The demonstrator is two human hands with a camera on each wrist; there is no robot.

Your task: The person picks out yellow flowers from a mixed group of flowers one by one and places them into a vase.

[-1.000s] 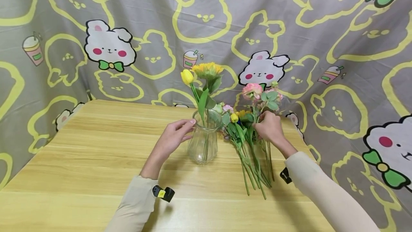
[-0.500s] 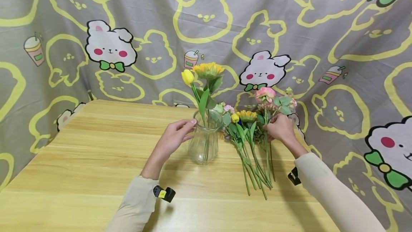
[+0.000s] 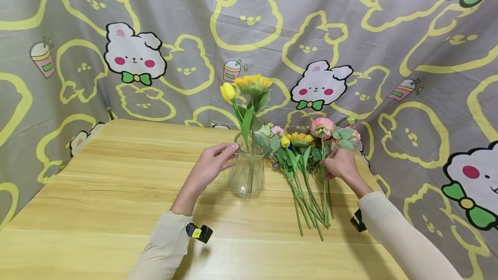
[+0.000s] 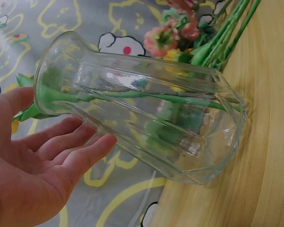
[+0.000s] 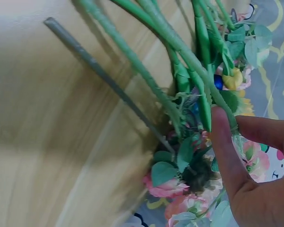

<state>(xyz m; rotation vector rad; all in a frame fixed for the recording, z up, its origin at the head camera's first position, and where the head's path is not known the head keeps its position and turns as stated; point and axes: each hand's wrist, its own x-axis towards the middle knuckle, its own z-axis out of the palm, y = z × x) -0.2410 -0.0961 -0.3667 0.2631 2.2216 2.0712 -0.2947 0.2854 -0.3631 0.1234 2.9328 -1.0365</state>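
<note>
A clear glass vase (image 3: 243, 180) stands upright on the wooden table, holding a yellow tulip (image 3: 228, 92) and a sunflower (image 3: 253, 84). My left hand (image 3: 210, 164) is beside its neck, thumb right at the rim and fingers loosely extended along the outside in the left wrist view. Over the flower pile, my right hand (image 3: 341, 164) pinches the green stem (image 5: 191, 61) of a pink flower (image 3: 322, 128) between thumb and index finger. That flower's head leans above the hand, its stem pointing down toward the table.
Several artificial flowers lie right of the vase, among them a sunflower (image 3: 298, 139) and a small yellow tulip (image 3: 285, 141). Their stems (image 3: 307, 211) point toward the table's front. A cartoon-printed curtain (image 3: 186, 7) hangs behind the table (image 3: 116, 193).
My right hand has moved right and slightly down with the pink flower, uncovering more of the lying sunflower. The left hand stays at the vase.
</note>
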